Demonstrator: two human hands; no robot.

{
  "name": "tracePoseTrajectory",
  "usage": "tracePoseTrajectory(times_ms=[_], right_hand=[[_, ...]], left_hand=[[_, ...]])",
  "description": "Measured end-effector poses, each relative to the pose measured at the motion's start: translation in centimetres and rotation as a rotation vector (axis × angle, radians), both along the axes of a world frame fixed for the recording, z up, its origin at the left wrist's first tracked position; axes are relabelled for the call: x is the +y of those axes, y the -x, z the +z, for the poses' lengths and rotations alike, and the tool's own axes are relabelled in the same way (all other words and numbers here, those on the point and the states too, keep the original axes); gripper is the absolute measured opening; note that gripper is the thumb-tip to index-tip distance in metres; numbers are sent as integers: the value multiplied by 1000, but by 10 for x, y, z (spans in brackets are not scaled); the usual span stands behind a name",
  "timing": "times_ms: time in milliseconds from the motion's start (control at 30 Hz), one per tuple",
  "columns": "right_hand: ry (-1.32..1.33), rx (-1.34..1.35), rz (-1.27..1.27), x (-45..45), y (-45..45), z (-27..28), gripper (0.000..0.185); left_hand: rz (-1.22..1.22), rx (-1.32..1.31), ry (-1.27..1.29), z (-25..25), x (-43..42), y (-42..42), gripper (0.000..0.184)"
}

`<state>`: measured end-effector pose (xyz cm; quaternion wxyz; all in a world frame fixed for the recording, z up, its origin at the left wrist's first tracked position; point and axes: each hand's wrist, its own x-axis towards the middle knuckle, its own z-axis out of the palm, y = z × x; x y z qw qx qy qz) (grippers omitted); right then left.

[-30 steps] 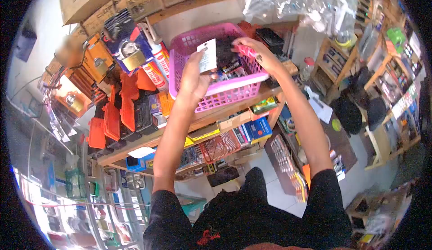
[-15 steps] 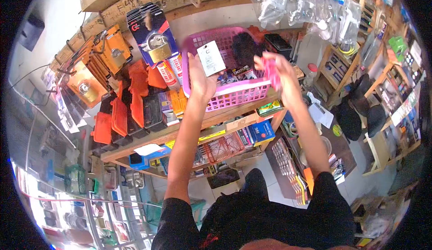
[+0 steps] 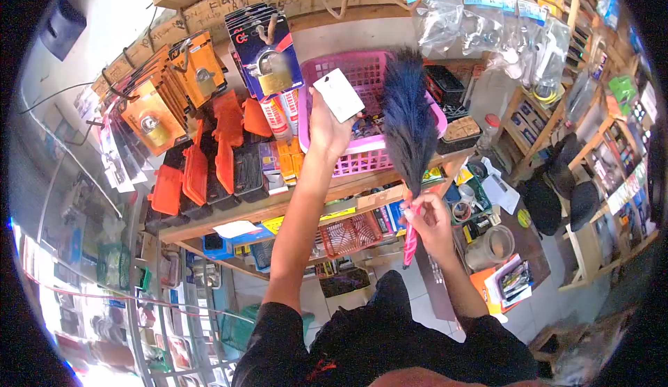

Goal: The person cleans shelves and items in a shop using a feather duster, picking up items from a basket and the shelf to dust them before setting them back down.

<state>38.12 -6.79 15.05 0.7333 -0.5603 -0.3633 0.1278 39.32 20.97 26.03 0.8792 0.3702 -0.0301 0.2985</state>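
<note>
My left hand (image 3: 330,128) holds a white card (image 3: 339,95) with a small hole near its top, over the left side of a pink basket (image 3: 362,142). Small packaged items (image 3: 367,125) lie inside the basket. My right hand (image 3: 430,225) is closed on the pink handle of a dark feather duster (image 3: 408,119). The duster stands upright in view, its feathers in front of the basket's right part and its handle tip towards my body.
Carded padlocks (image 3: 271,74) hang left of the basket, above orange-lidded black boxes (image 3: 195,171). Plastic packets (image 3: 440,25) hang at the upper right. A shelf with a red tray (image 3: 351,234) runs below the wooden counter edge (image 3: 278,210). Right, a clear tub (image 3: 490,246) stands near stationery.
The pink handle has come down and right towards my body, and the duster's dark feathers now show fully in front of the basket. My left hand still holds the card. The view has shifted.
</note>
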Motion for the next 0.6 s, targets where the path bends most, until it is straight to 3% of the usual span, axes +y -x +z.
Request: tracePoseTrajectory(times_ms=[100,200,333,600], right_hand=[[18,345,45,-21,19,-41,23],[180,334,-1,-37,31,-63,27],[283,305,151,-53,37,-99,34],[119,408,123,-30,42,-83,32]], left_hand=[[-26,4,14,0,-2,-3,48],[-80,-18,-7,-1,4,-6,48],[-149,49,-10,6,0,-3,47],[-255,116,36,6,1,-4,65]])
